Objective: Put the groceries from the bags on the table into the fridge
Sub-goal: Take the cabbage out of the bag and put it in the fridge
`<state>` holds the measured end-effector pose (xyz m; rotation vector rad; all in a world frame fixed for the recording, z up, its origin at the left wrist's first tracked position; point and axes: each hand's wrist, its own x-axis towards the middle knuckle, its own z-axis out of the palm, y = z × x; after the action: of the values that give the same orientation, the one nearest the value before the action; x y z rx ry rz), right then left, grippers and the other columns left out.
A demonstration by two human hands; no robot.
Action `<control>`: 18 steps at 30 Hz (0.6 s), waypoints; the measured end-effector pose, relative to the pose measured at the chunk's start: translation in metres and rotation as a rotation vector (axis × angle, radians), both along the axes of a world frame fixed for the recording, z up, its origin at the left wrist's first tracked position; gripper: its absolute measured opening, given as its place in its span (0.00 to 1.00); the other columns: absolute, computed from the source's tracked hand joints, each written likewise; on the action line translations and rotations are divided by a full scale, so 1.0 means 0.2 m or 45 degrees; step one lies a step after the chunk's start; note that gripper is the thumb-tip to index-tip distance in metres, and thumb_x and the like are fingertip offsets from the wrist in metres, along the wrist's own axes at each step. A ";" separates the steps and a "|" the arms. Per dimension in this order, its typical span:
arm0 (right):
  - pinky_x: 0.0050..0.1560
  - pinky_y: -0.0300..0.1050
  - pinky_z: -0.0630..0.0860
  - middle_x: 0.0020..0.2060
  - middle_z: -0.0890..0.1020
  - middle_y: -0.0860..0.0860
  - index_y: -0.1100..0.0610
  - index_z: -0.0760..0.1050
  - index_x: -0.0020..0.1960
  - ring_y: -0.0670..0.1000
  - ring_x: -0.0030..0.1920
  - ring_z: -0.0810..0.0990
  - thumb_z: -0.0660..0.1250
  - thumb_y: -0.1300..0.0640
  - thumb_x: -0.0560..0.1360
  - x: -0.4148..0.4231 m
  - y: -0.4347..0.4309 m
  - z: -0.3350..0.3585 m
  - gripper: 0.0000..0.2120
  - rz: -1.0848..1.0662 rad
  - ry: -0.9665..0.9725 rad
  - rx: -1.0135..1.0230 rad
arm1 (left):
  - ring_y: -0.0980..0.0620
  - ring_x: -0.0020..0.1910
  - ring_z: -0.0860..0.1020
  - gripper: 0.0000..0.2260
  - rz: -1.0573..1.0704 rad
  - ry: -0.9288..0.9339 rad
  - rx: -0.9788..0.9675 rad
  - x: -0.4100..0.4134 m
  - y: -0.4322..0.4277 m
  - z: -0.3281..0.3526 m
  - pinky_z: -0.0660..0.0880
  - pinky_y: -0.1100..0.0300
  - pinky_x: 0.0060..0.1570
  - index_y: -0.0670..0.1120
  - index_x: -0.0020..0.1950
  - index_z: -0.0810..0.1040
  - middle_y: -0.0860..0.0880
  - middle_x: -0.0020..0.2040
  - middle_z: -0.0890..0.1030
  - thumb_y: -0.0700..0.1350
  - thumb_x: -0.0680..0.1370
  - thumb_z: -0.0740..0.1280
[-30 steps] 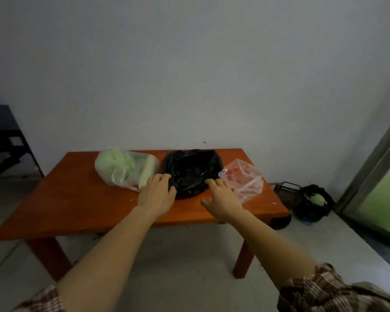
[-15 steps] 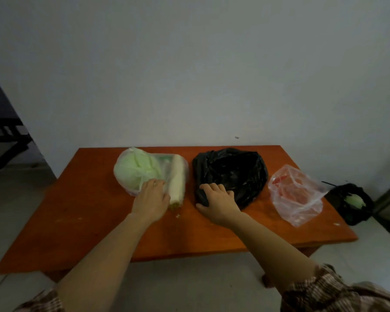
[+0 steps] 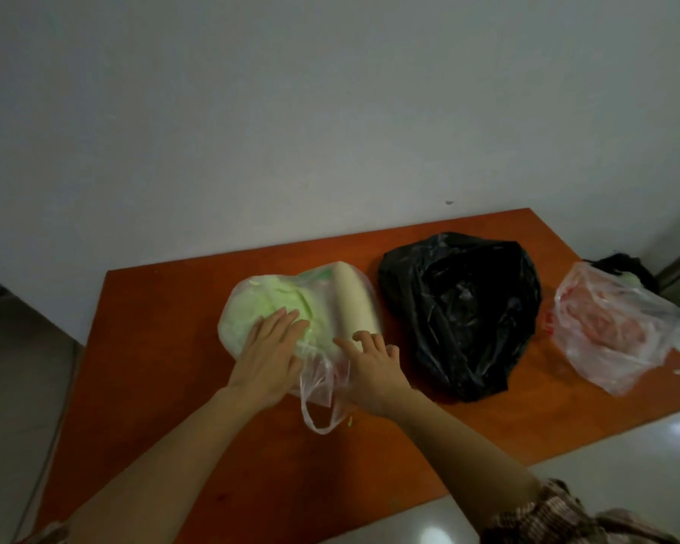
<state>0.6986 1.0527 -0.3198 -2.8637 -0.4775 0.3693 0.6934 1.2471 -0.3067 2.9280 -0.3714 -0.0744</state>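
Clear bag (image 3: 244, 304), radish (image 3: 354, 304) lengthwise toward the wall (image 3: 330, 131), handles (image 3: 318, 411) nearward, left hand (image 3: 267, 363) and right hand (image 3: 370, 373) flat atop.

We see three bags in a row on the bench (image 3: 154, 347). The clear bag (image 3: 322, 371) lies on its side, holding a pale green cabbage (image 3: 267, 304) beside a white radish (image 3: 354, 304). The crumpled black bag (image 3: 460, 316) sits in the middle, and the red-filled bag (image 3: 613, 331) is on the right.

One head-worn view, close above the table's (image 3: 165, 347) near edge, faces down toward the wall (image 3: 330, 111) behind.
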 end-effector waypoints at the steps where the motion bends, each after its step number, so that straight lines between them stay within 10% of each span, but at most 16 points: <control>1: 0.66 0.55 0.60 0.68 0.64 0.52 0.44 0.58 0.74 0.55 0.68 0.60 0.65 0.43 0.75 0.02 0.02 -0.01 0.30 -0.031 -0.037 0.017 | 0.52 0.77 0.50 0.29 -0.023 -0.001 -0.004 0.02 0.02 -0.01 0.41 0.52 0.74 0.51 0.75 0.60 0.51 0.77 0.58 0.52 0.74 0.47; 9: 0.32 0.48 0.75 0.29 0.78 0.59 0.65 0.80 0.34 0.48 0.29 0.72 0.64 0.68 0.73 0.34 -0.02 0.08 0.10 -0.314 0.326 0.706 | 0.49 0.62 0.72 0.17 0.107 -0.264 -0.191 0.20 0.04 0.00 0.53 0.52 0.57 0.56 0.59 0.79 0.54 0.59 0.79 0.57 0.75 0.57; 15: 0.37 0.46 0.78 0.45 0.80 0.73 0.79 0.72 0.54 0.58 0.38 0.83 0.59 0.69 0.74 0.66 -0.17 0.25 0.14 -0.769 0.739 1.202 | 0.55 0.62 0.70 0.07 0.324 -0.275 -0.311 0.40 0.09 0.05 0.52 0.52 0.59 0.56 0.53 0.81 0.59 0.55 0.80 0.49 0.77 0.66; 18: 0.57 0.54 0.77 0.49 0.83 0.63 0.68 0.78 0.51 0.57 0.47 0.83 0.59 0.59 0.78 0.76 -0.18 0.28 0.13 -0.777 0.828 1.254 | 0.54 0.58 0.72 0.07 0.459 -0.232 -0.396 0.50 0.11 0.05 0.54 0.50 0.60 0.57 0.51 0.82 0.58 0.48 0.80 0.48 0.77 0.66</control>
<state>0.8503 1.0175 -0.2643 -1.6719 0.2829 0.6636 0.7940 1.2689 -0.2965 2.6472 0.1160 0.2763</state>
